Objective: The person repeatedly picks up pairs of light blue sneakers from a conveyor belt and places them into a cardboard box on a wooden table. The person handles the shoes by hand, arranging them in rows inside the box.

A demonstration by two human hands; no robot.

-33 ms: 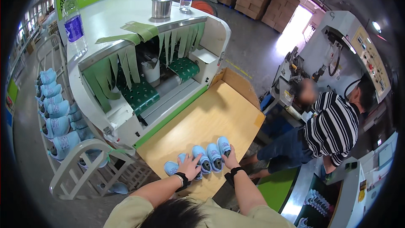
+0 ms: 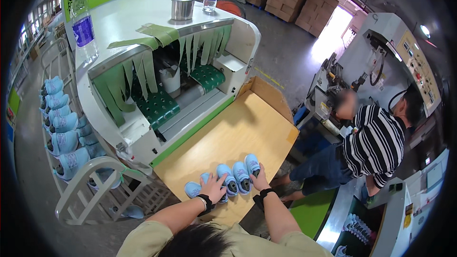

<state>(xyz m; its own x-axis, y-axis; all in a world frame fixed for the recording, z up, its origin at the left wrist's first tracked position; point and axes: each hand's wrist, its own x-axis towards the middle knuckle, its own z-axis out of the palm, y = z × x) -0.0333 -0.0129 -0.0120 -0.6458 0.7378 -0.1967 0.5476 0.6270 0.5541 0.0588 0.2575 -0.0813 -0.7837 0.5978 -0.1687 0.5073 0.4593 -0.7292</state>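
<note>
Several light-blue shoe uppers (image 2: 242, 177) with dark inner forms stand side by side on a wooden board (image 2: 257, 114) in front of me. My left hand (image 2: 213, 188) lies over a shoe left of the middle, its fingers curved around it and partly hiding it. Beyond that hand, at the row's left end, sits another shoe (image 2: 192, 189). At the right end, the fingers of my right hand (image 2: 260, 181) grip the heel part of the last shoe (image 2: 252, 162). Both wrists wear black bands.
Behind the board stands a white machine (image 2: 143, 14) with green strip curtains (image 2: 143, 74) and a perforated green belt (image 2: 154, 109). Bottles and a metal pot (image 2: 182, 7) stand on top. A rack (image 2: 90, 185) of blue shoes is at left; a person in a striped shirt (image 2: 373, 138) sits at right.
</note>
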